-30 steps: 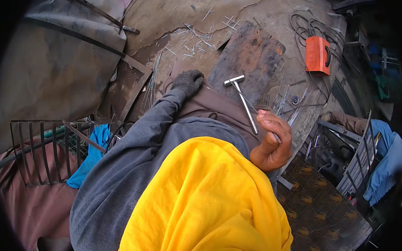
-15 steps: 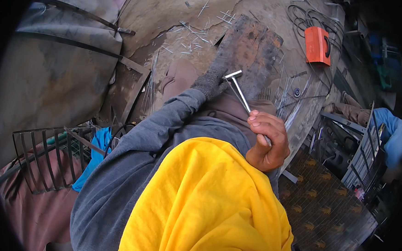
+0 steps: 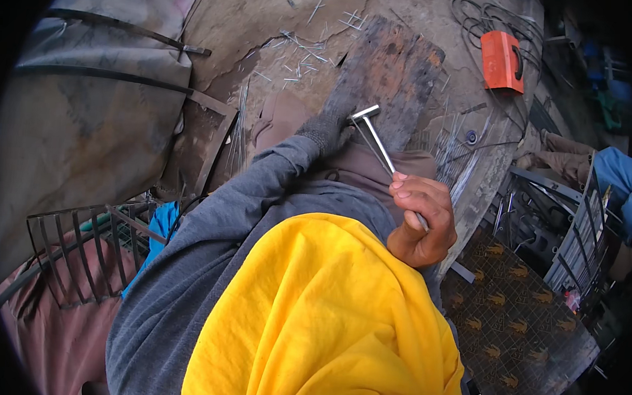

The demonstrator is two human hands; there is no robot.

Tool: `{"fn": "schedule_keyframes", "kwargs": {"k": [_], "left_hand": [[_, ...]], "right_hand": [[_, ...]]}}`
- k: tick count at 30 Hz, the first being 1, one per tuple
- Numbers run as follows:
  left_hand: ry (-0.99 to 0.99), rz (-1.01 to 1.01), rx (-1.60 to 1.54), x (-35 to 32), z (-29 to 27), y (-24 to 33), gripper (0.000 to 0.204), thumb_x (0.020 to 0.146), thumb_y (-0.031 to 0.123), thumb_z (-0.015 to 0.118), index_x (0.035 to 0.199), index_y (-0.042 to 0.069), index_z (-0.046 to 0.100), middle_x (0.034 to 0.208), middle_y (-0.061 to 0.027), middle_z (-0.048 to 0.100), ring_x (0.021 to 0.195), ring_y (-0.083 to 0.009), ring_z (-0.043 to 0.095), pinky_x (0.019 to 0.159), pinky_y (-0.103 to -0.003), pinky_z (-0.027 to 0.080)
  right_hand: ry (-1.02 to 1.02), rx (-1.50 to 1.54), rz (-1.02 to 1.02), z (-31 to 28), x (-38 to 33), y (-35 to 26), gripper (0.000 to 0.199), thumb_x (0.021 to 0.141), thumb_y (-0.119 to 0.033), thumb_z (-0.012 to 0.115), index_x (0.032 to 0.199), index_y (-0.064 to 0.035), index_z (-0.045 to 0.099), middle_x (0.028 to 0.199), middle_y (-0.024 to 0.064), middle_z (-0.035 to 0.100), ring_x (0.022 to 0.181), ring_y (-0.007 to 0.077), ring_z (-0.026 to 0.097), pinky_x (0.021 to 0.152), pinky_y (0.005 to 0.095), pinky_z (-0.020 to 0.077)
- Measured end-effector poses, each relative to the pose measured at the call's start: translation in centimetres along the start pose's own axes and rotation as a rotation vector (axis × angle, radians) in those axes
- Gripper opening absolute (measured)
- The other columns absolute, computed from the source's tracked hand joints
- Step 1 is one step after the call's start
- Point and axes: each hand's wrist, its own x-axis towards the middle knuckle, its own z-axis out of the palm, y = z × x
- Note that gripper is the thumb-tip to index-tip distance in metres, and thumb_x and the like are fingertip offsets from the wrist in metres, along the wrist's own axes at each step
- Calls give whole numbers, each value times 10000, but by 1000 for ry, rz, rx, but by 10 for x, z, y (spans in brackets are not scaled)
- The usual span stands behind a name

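My right hand (image 3: 425, 222), bare, is closed round the lower shaft of a shiny T-shaped metal tool (image 3: 379, 138), hammer-like in form. Its crossbar points up and away from me, and the shaft's dark end sticks out below my fingers. A thin rod runs alongside the shaft. My left hand (image 3: 323, 133), in a dark grey knitted glove, is curled at the left end of the crossbar; its fingertips are partly hidden, so what they grip is unclear. Beneath the tool lies a scorched, worn wooden board (image 3: 389, 68), reaching away from my lap.
Cut metal rods (image 3: 303, 48) litter the ground beyond the board. Long thin rods (image 3: 460, 152) lie at its right. An orange box-shaped machine (image 3: 502, 60) with coiled cables stands far right. A black metal grille (image 3: 77, 255) is at left. Another person's blue sleeve (image 3: 620, 187) shows at right.
The view has shifted slightly. My hands and the T-shaped tool keep nearly the same pose. At the right edge, the other person's blue-clothed part has shifted a little.
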Motion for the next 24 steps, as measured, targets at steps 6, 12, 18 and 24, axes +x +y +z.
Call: {"fn": "schedule_keyframes", "kwargs": {"k": [6,12,18,24], "left_hand": [[-48,-112,223,-16,-23,-24,527,842,326,627,1297,88,508,1215,-206,589,1138,-390,553,970,-456,419],[85,38,256,-26,-13,-60,418,818,341,622,1161,102,631,1193,-156,608,1128,-352,557,968,-450,417],[106,-36,194,-21,-11,-58,352,823,318,604,1108,121,667,1108,-144,654,1066,-348,596,943,-448,443],[61,-82,194,-24,-13,-55,377,835,318,609,1139,100,654,1180,-150,630,1126,-342,571,986,-422,429]], "right_hand": [[108,-15,-45,3,-3,-1,131,956,-123,566,948,4,598,849,114,663,785,255,682,714,346,592],[120,-76,-20,-3,-7,-4,144,922,-132,629,963,4,608,874,131,675,823,267,701,718,341,594],[106,-81,-16,-2,-7,-6,179,902,-166,661,967,-6,614,881,125,680,820,262,704,721,337,594],[113,-72,-11,-1,-8,-8,184,902,-182,661,950,-10,614,854,115,680,804,253,703,719,345,597]]}}
